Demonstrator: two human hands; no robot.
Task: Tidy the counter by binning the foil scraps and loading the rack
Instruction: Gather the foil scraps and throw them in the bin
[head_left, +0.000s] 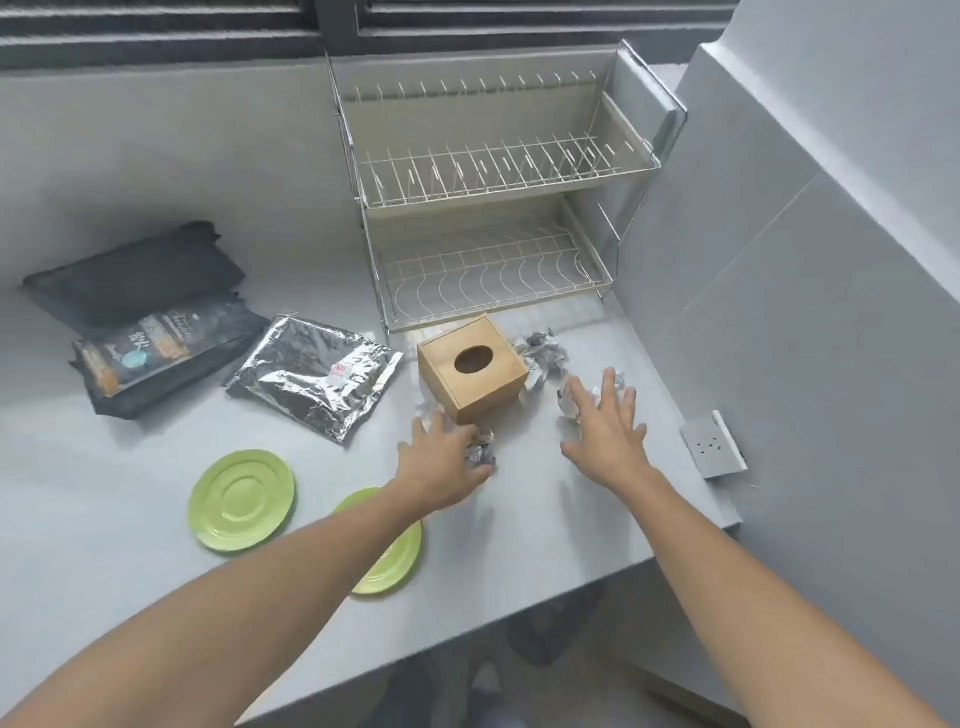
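Observation:
A wooden box (470, 375) with an oval hole in its top stands mid-counter in front of a two-tier wire dish rack (493, 208). Crumpled foil scraps lie around the box: one pile (540, 353) at its right, one scrap (480, 452) at its front. My left hand (441, 465) hovers with spread fingers over the front scrap. My right hand (605, 423) is spread over another foil scrap (569, 402) right of the box. Neither hand visibly grips anything. Two green plates lie near the front edge, one (241, 499) fully visible, the other (387, 561) partly under my left forearm.
A silver foil pouch (317, 376), a dark printed packet (156, 353) and a black bag (135, 273) lie at the left. A white wall socket (711, 441) sits on the right wall. The counter's front edge runs diagonally below my arms.

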